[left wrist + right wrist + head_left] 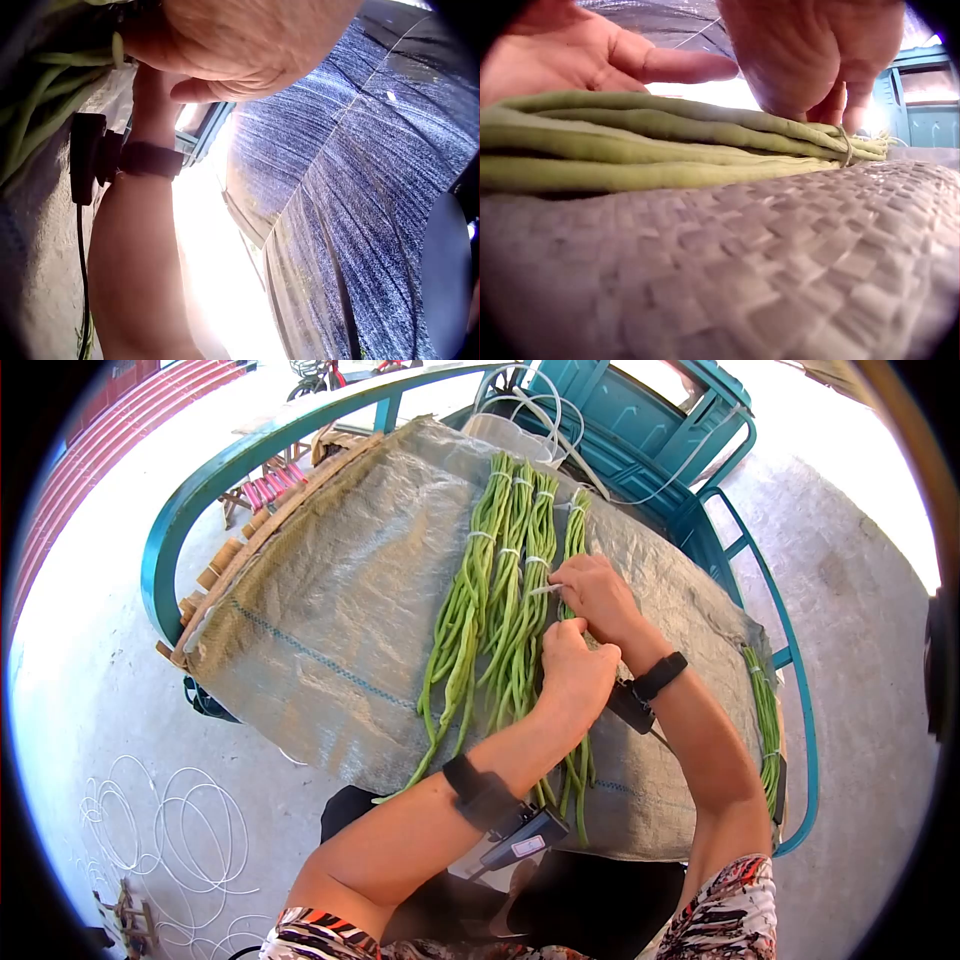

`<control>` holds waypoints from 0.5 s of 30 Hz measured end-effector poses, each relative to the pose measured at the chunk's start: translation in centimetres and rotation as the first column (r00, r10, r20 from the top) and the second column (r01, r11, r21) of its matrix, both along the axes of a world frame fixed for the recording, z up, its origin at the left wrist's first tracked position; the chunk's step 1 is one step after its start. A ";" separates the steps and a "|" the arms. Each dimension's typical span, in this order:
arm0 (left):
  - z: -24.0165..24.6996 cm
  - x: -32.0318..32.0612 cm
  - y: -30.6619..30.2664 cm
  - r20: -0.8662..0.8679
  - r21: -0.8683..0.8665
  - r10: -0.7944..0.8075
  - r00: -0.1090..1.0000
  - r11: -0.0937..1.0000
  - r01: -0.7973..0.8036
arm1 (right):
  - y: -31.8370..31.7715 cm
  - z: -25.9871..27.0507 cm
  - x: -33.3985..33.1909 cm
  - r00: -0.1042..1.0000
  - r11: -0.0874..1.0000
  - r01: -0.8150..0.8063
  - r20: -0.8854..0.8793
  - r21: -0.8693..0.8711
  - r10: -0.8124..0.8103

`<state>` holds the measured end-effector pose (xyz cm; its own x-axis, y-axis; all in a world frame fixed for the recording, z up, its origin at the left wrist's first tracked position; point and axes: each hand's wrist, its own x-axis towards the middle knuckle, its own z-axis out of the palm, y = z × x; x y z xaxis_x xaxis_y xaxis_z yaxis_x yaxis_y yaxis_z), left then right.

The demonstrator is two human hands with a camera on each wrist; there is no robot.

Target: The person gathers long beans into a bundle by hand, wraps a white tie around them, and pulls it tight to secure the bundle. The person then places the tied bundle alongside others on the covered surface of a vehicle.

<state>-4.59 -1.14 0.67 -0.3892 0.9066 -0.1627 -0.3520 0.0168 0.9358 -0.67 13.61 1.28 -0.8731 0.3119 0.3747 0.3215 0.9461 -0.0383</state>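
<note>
Several bundles of long green beans (465, 610) lie side by side on a woven plastic sheet (340, 560), bound with pale ties. My right hand (597, 598) is over the upper part of the rightmost bundle (575, 535), pinching a white tie (545, 590) whose end sticks out to the left. Just below it, my left hand (578, 672) curls its fingers at the same bundle, thumb apart from them. In the right wrist view, a thin tie (846, 146) circles the beans (652, 142) under my right hand. The left fingertips are partly hidden by the beans there.
The sheet covers the bed of a teal cart with a metal rail (790, 660). Another bean bundle (762, 730) lies by the right edge. A white bucket (510, 435) and hoses are at the back. Loose white cord (205, 830) coils on the ground at left.
</note>
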 end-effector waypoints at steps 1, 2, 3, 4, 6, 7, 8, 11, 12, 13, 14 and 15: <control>-0.1 0.1 0.1 -0.042 0.002 -0.002 0.999 1.000 0.002 | -0.5 0.3 0.0 0.999 0.999 0.023 0.030 0.034 -0.024; -0.2 0.2 0.3 -0.152 0.008 0.031 0.988 1.000 -0.030 | -0.9 0.7 0.2 0.997 0.997 0.044 0.058 0.067 -0.048; -0.3 0.4 0.4 -0.262 0.016 0.064 0.963 0.998 -0.061 | -1.4 1.2 0.1 0.994 0.993 0.065 0.085 0.100 -0.074; -0.4 0.7 0.5 -0.367 0.027 0.094 0.925 0.995 -0.091 | -1.5 1.4 0.1 0.997 0.996 0.071 0.029 0.048 -0.072; -1.3 1.8 0.9 -0.516 0.129 0.288 0.807 0.957 -0.259 | -1.2 1.4 0.1 0.994 0.996 0.073 -0.081 -0.060 -0.078; -1.5 2.0 1.0 -0.576 0.190 0.378 0.725 0.924 -0.331 | -0.2 1.0 0.5 0.986 0.966 0.095 -0.111 -0.241 -0.124; -1.7 2.0 1.1 -0.592 0.201 0.374 0.713 0.926 -0.319 | 1.4 0.3 1.0 0.976 0.904 0.106 -0.132 -0.413 -0.175; -0.9 1.6 0.3 -0.623 0.136 0.248 0.742 0.968 -0.209 | 2.2 0.2 1.4 0.866 0.692 0.271 -0.145 -0.669 -0.479; -0.5 1.6 0.0 -0.630 0.102 0.205 0.749 0.978 -0.181 | 2.3 0.4 1.8 0.833 0.637 0.294 -0.136 -0.713 -0.537; 0.0 1.5 -0.4 -0.637 0.069 0.162 0.753 0.986 -0.153 | 2.2 0.6 2.1 0.796 0.578 0.311 -0.126 -0.754 -0.592; 0.4 1.5 -0.6 -0.644 0.037 0.121 0.756 0.991 -0.126 | 2.7 0.3 2.1 0.801 0.516 0.337 -0.048 -0.787 -0.597; 0.2 1.5 -0.5 -0.687 0.065 0.146 0.712 0.988 -0.139 | 3.8 -0.6 2.0 0.804 0.452 0.363 0.029 -0.815 -0.594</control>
